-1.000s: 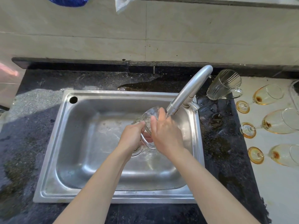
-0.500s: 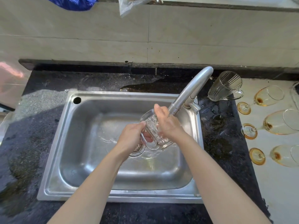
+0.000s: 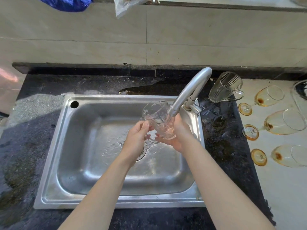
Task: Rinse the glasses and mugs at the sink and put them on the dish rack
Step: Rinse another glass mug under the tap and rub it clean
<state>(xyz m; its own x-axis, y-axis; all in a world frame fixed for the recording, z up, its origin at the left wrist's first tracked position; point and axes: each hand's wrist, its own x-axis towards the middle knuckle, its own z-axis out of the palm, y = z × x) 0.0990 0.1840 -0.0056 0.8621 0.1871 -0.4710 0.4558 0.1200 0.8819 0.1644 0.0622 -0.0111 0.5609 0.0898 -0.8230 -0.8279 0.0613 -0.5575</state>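
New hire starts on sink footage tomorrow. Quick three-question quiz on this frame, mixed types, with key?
1. True or false: the glass mug rests on the sink floor.
2. How many amber stemmed glasses lie on their sides on the right counter? A) two B) three C) five
3. Fill in: the faucet spout ends just above the ___.

Key: 1. false: the left hand and right hand hold it up under the spout. 2. B. 3. mug.

I'm looking down at a home kitchen: a steel sink (image 3: 49,188) set in a dark stone counter (image 3: 38,90) under a tiled wall (image 3: 182,34), a swivel tap (image 3: 187,93) running, and stained wine glasses (image 3: 269,97) lying beside it.
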